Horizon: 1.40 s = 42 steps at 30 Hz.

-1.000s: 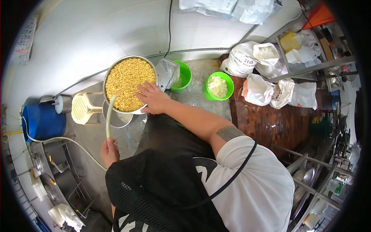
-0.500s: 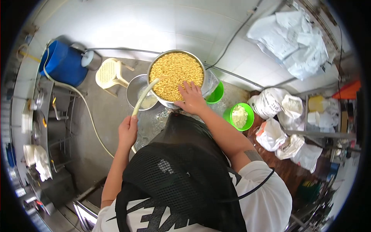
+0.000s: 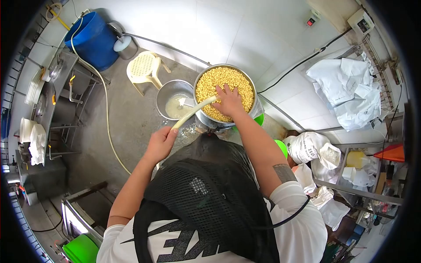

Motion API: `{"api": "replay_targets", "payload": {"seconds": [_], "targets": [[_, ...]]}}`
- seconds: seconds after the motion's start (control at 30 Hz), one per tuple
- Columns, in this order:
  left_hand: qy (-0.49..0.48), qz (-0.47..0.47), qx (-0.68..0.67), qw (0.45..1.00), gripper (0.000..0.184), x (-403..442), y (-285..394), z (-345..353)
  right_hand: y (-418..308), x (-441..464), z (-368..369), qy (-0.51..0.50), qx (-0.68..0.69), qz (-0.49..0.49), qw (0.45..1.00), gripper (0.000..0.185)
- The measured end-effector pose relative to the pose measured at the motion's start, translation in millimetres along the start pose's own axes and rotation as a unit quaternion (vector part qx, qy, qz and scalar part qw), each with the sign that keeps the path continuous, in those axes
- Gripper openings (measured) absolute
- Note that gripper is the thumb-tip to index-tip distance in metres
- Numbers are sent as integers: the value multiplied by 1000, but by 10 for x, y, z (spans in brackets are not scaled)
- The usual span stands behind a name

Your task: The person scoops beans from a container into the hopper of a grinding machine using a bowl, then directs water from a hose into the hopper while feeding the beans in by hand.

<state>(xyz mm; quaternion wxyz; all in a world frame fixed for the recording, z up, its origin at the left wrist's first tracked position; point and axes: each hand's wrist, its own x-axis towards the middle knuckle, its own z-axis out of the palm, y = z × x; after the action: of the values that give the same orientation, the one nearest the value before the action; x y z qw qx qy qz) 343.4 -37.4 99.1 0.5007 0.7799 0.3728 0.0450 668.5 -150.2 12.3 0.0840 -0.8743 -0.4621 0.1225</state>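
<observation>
My left hand (image 3: 161,142) is wrapped round a pale yellow hose (image 3: 193,114), whose end points over the beans. A large round metal pot (image 3: 252,83) is filled almost to its rim with yellow beans (image 3: 210,81) that look like soybeans. My right hand (image 3: 229,102) lies on top of them, fingers spread, with its fingertips among the beans. The hose's mouth is close beside this hand. To the left of the pot stands a wide metal basin (image 3: 163,100) with cloudy liquid and a pale, flat-ended object in it.
A cream plastic stool (image 3: 144,65) and a blue barrel (image 3: 94,41) stand at the back left. The hose trails across the floor on the left. White sacks (image 3: 302,147) and a green tub (image 3: 281,148) are on the right. Metal tables (image 3: 61,83) line the left side.
The view has turned, so the pot appears farther right. My right hand has moved from the pot's near edge farther in over the beans. My left hand still grips the hose.
</observation>
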Motion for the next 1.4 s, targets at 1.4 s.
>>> {"api": "replay_targets", "payload": {"seconds": [1.4], "targets": [[-79, 18, 5, 997, 34, 60, 545, -187, -46, 359, -523, -150, -27, -18, 988, 70]]}}
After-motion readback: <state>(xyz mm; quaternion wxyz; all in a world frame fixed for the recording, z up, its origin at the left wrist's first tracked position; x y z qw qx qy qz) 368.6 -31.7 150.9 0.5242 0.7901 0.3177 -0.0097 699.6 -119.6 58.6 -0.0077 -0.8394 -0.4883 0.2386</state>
